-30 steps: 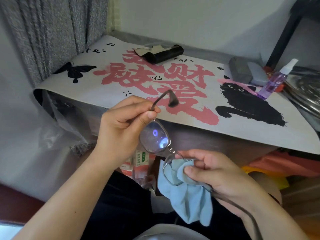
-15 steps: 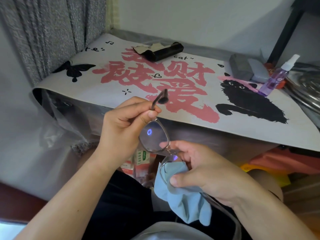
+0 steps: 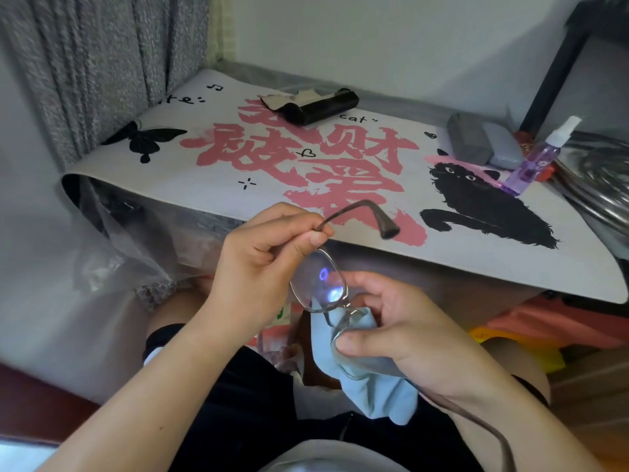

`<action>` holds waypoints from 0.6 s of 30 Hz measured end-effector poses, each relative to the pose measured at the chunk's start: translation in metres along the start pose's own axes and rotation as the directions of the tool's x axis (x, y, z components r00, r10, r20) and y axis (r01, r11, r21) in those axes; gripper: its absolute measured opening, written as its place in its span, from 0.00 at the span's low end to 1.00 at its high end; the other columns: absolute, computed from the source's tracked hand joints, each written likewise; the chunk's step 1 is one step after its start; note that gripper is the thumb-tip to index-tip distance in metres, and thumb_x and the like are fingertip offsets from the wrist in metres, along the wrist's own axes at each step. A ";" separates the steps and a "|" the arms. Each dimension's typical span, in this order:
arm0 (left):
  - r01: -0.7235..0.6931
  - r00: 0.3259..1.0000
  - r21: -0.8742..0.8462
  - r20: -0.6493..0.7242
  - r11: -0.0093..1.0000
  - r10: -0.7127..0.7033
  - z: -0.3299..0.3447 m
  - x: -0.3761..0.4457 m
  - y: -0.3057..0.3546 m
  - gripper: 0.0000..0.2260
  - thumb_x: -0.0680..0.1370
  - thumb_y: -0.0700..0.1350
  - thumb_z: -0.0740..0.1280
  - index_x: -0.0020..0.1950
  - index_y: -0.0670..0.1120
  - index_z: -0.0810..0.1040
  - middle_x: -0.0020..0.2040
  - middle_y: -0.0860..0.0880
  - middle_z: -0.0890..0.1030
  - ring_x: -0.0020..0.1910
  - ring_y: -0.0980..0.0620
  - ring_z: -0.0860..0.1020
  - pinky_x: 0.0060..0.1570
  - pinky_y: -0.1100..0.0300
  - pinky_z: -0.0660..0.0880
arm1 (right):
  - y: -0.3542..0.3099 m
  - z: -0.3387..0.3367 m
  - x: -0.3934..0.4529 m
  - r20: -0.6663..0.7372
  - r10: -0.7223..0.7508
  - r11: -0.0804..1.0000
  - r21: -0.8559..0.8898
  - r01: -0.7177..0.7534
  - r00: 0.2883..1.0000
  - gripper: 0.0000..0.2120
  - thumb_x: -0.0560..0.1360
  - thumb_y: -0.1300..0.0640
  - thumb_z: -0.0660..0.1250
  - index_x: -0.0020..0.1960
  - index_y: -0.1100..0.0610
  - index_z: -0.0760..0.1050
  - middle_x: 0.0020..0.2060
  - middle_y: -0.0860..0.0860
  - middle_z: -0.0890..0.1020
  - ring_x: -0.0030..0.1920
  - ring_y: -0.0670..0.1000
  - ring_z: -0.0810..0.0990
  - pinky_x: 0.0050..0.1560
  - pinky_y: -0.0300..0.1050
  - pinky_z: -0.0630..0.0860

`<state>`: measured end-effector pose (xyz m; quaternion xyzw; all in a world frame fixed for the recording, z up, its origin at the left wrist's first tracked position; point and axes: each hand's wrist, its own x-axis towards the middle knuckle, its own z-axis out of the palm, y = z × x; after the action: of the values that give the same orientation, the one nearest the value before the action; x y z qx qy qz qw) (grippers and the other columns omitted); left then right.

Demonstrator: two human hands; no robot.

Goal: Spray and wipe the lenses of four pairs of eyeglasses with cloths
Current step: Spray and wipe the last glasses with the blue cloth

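Observation:
A pair of thin-rimmed eyeglasses (image 3: 318, 282) with brown temples hangs in front of the table edge, over my lap. My left hand (image 3: 262, 260) pinches the frame at the hinge of the upper lens, its temple sticking out to the right. My right hand (image 3: 394, 332) holds a light blue cloth (image 3: 371, 386) wrapped round the lower lens, thumb pressing on it. The lower temple runs under my right wrist. A purple spray bottle (image 3: 534, 158) with a white nozzle stands on the table at the right.
The table carries a white mat (image 3: 340, 172) printed with pink characters, a black cat and a butterfly. A black glasses case (image 3: 316, 103) lies at the back, a grey case (image 3: 471, 139) and a blue-grey one at the right. Metal bowls (image 3: 602, 178) sit far right. A curtain hangs left.
My right hand has shifted the cloth on the lower lens, thumb sliding over it. The glasses have tilted slightly, and the upper temple now points further right.

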<state>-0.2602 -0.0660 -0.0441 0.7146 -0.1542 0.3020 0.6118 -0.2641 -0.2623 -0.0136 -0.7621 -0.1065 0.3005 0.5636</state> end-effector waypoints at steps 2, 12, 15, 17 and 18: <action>0.004 1.000 -0.009 -0.002 1.000 -0.004 0.001 0.000 0.000 0.08 0.78 0.35 0.69 0.52 0.46 0.83 0.46 0.51 0.82 0.46 0.57 0.80 0.49 0.65 0.74 | 0.005 -0.003 -0.001 -0.040 -0.006 0.996 0.088 0.010 0.999 0.26 0.71 0.68 0.74 0.65 0.50 0.79 0.44 0.59 0.85 0.45 0.51 0.84 0.49 0.42 0.78; 0.005 1.000 -0.011 0.029 1.000 -0.005 0.003 -0.004 0.000 0.05 0.81 0.42 0.69 0.53 0.43 0.84 0.46 0.52 0.81 0.46 0.57 0.80 0.49 0.65 0.73 | -0.008 -0.015 0.011 -0.383 -0.033 0.907 0.376 0.188 0.923 0.14 0.79 0.70 0.64 0.54 0.57 0.84 0.48 0.59 0.86 0.49 0.58 0.85 0.52 0.57 0.81; 0.000 0.998 -0.025 0.058 1.000 0.002 0.008 -0.005 0.003 0.09 0.80 0.49 0.67 0.53 0.47 0.84 0.47 0.56 0.82 0.47 0.56 0.80 0.50 0.64 0.73 | -0.019 -0.014 0.014 -0.269 -0.074 0.917 0.361 0.172 0.960 0.13 0.80 0.70 0.62 0.60 0.62 0.81 0.54 0.65 0.84 0.57 0.66 0.83 0.62 0.69 0.76; -0.006 0.997 -0.022 0.075 1.000 0.008 0.009 -0.005 0.003 0.08 0.80 0.47 0.67 0.52 0.47 0.85 0.47 0.58 0.81 0.48 0.55 0.79 0.51 0.64 0.72 | -0.020 -0.004 0.015 -0.179 -0.090 0.937 0.318 0.144 0.980 0.11 0.79 0.68 0.66 0.59 0.61 0.81 0.53 0.66 0.84 0.57 0.68 0.82 0.63 0.71 0.75; -0.015 0.996 -0.013 0.087 1.000 0.016 0.009 -0.004 0.003 0.08 0.80 0.46 0.67 0.52 0.46 0.85 0.46 0.58 0.81 0.48 0.54 0.78 0.51 0.63 0.72 | -0.020 0.002 0.015 -0.152 -0.103 0.949 0.282 0.143 0.983 0.11 0.78 0.67 0.68 0.57 0.58 0.82 0.51 0.65 0.85 0.56 0.67 0.83 0.64 0.69 0.75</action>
<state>-0.2634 -0.0757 -0.0451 0.7220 -0.1881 0.2746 0.6066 -0.2497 -0.2469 -0.0009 -0.6810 -0.0699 0.2249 0.6934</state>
